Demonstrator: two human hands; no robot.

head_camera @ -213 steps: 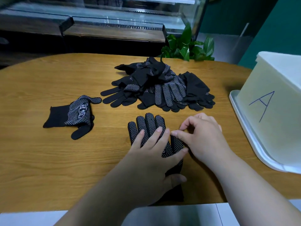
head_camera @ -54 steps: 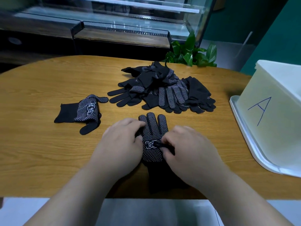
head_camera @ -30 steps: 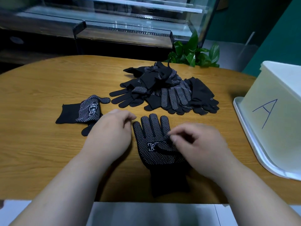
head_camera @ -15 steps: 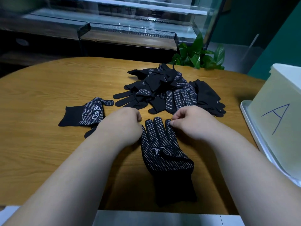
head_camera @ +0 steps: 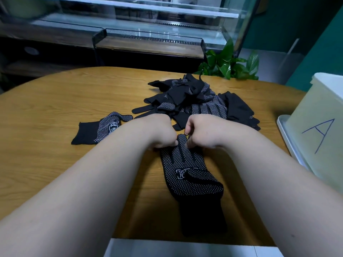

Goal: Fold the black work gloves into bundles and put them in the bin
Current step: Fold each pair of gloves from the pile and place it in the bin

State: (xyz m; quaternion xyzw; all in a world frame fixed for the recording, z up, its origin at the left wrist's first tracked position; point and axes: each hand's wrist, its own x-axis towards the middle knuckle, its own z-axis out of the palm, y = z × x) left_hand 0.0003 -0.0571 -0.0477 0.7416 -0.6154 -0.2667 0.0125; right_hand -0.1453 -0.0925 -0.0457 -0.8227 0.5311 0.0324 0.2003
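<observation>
A black dotted work glove (head_camera: 189, 175) lies flat in front of me, cuff toward me and fingers pointing away. My left hand (head_camera: 161, 132) grips its fingertips on the left side, and my right hand (head_camera: 202, 130) pinches them on the right. A loose pile of black gloves (head_camera: 194, 102) lies just beyond my hands. Another single glove (head_camera: 100, 128), partly folded, lies to the left. The pale bin (head_camera: 319, 134), marked with a blue letter A, stands at the right edge.
The bin sits on a white tray (head_camera: 285, 134) at the right of the wooden table (head_camera: 46, 127). A green plant (head_camera: 228, 64) stands behind the far edge, in front of a glass display case (head_camera: 148, 25).
Both hands moved forward from the glove's palm to its fingertips and closed on them. The view has shifted, so the bin sits farther right.
</observation>
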